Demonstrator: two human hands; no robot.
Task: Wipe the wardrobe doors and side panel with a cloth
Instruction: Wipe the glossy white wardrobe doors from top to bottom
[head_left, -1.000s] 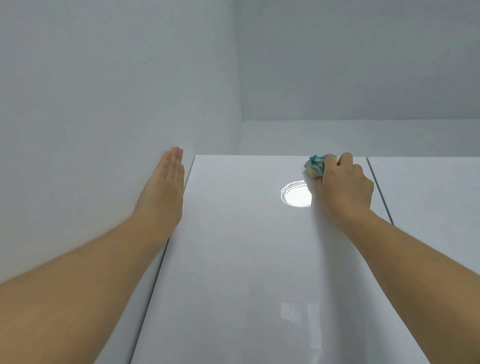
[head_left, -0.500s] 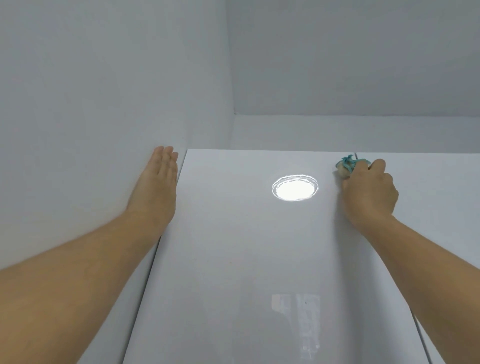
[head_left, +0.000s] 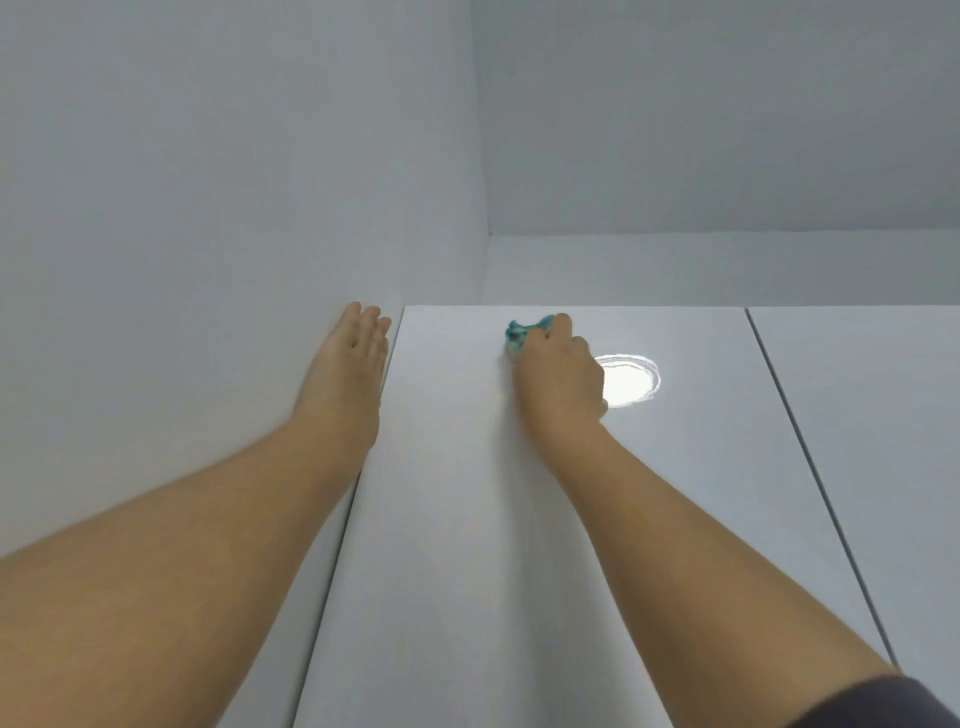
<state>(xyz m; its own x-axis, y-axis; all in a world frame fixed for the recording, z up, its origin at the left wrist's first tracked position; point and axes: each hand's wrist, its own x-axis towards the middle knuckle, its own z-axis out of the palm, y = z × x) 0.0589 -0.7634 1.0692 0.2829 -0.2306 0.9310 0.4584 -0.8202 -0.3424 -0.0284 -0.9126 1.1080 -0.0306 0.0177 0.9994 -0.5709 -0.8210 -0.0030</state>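
A glossy white wardrobe door (head_left: 467, 519) fills the middle of the head view, seen from below up to its top edge. My right hand (head_left: 558, 379) grips a bunched teal cloth (head_left: 522, 332) and presses it on the door near its top edge, left of centre. My left hand (head_left: 348, 374) lies flat with straight fingers on the white wall (head_left: 182, 260) just left of the door's edge. A second door (head_left: 883, 441) stands to the right, beyond a narrow dark gap.
A round lamp reflection (head_left: 631, 382) shines on the door just right of my right hand. The white ceiling (head_left: 727, 104) meets the wall above the wardrobe top.
My right hand has swept the cloth leftward along the door's top, from the right gap to left of the lamp reflection. The left hand stays flat on the wall.
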